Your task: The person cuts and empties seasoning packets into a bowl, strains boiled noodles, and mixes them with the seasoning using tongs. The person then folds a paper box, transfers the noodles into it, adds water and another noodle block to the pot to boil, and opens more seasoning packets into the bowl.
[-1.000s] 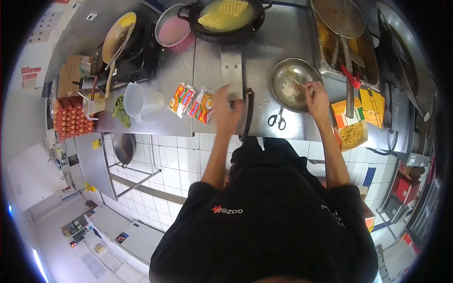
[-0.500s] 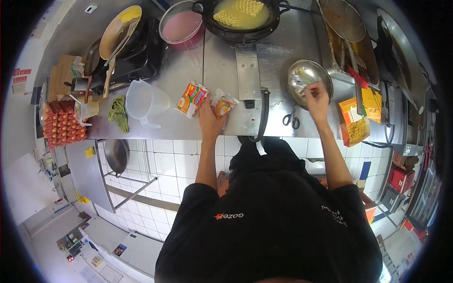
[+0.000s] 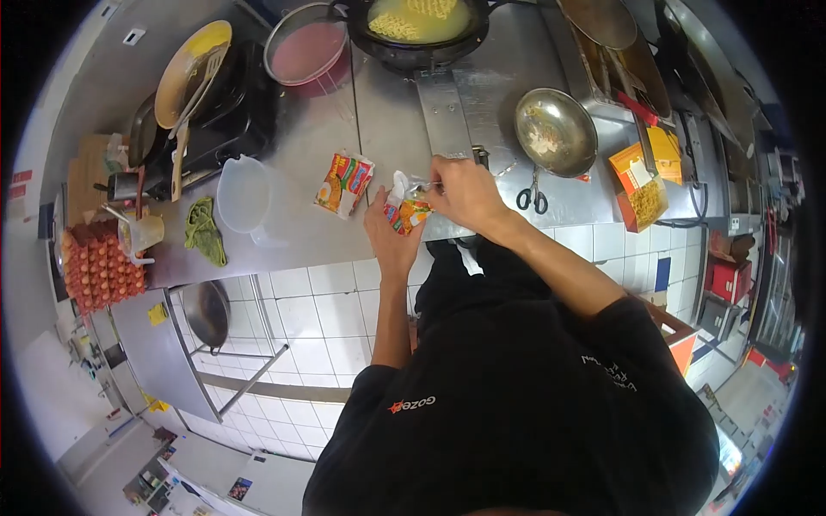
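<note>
My left hand (image 3: 393, 239) grips a red and orange instant noodle packet (image 3: 406, 215) near the counter's front edge. At its top my right hand (image 3: 465, 196) pinches a small clear-silver sachet (image 3: 420, 186); its fingertips are partly hidden. White torn wrapping shows beside that sachet. A second noodle packet (image 3: 344, 184) lies flat just left of my hands. To the right sits a steel bowl (image 3: 581, 138) with pale bits inside, and black-handled scissors (image 3: 533, 200) lie close below it.
At the back, a black wok (image 3: 422, 53) holds noodle blocks in yellowish liquid. A pink-filled strainer (image 3: 307, 53), a clear jug (image 3: 243, 196), a green cloth (image 3: 205, 230) and egg trays (image 3: 101, 268) stand left. An open carton of noodles (image 3: 644, 205) is right.
My right hand has left the steel bowl and come across to the left, to the packet in my left hand. That packet is now tilted up off the counter. The view has shifted slightly.
</note>
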Available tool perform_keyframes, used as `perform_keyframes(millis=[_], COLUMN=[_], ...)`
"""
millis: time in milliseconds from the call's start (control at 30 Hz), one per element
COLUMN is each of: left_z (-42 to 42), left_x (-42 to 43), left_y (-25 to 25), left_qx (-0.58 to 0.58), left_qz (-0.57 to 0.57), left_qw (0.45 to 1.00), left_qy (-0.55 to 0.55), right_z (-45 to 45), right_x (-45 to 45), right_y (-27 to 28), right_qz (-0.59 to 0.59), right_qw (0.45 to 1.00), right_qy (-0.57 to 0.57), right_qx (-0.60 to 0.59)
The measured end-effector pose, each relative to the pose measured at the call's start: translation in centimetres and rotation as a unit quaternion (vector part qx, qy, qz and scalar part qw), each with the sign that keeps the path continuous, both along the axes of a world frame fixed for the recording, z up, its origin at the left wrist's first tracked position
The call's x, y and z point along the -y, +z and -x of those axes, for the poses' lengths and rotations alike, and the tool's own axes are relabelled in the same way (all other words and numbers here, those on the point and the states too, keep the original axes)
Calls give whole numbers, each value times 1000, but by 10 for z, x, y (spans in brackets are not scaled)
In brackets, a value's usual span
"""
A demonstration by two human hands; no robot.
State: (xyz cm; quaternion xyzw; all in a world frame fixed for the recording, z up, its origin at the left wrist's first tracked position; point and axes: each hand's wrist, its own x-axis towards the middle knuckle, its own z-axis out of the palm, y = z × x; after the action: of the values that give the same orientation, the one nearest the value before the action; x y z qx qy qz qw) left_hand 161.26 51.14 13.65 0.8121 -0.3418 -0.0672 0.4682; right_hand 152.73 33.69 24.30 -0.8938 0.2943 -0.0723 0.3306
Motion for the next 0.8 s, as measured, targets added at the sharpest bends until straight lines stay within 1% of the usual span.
perform_keyframes(millis=[67,100,133,200,233,267,300,333,367,400,433,467,500,533,567,600,633,667,733,767,800], left_z=[1,2,1,-2,1,4,5,3,-1,-8,-13,-15,-15,-14,-13,-12,-11,-8,1,7,17], left_x=[1,1,0,-2,5,10,13,14,16,16,17,20,24,27,30,32,35,35,36,39,44], left_y=[-2,-3,-4,-12,-15,-18,-20,-21,-22,-23,-23,-18,-9,-1,3,8,12,13,15,16,20], left_qx=[-13,13,38,45,53,43,8,-25,-29,0,32,32,58,84,87,82,77,82,100,105,128], left_qz=[7,3,-1,-4,-4,6,34,59,62,36,10,12,-58,-127,-127,-107,-87,-88,-99,-103,-104], left_qw=[1000,1000,999,998,998,997,999,998,997,999,999,999,997,988,988,991,993,993,990,989,984], left_qy=[-2,-16,-29,-37,-42,-69,-41,-10,-29,-14,2,-8,3,15,8,3,-1,-9,-24,-30,-61], right_z=[-4,-6,-7,-8,-6,-4,6,22,39,54,79,106,139,169,202,227,244,248,252,252,251], right_x=[-2,-4,-7,-8,-8,-9,-8,-4,0,6,15,20,33,50,72,91,112,129,156,169,181], right_y=[-7,-10,-12,-16,-15,-15,-14,-8,0,5,-9,-41,-60,-83,-103,-124,-137,-147,-161,-167,-170], right_qz=[-10,-22,-22,13,18,25,34,40,-15,-70,-40,-120,-98,-93,-36,71,116,113,85,79,40], right_qw=[1000,998,998,997,997,999,998,998,992,975,972,942,939,911,904,895,883,880,849,847,843], right_qy=[7,22,14,48,24,22,22,-1,-44,-81,-105,-204,-268,-358,-406,-429,-450,-458,-522,-526,-535], right_qx=[-24,-46,-48,-66,-75,-11,52,45,116,193,208,238,193,182,127,103,57,60,-17,-16,-36])
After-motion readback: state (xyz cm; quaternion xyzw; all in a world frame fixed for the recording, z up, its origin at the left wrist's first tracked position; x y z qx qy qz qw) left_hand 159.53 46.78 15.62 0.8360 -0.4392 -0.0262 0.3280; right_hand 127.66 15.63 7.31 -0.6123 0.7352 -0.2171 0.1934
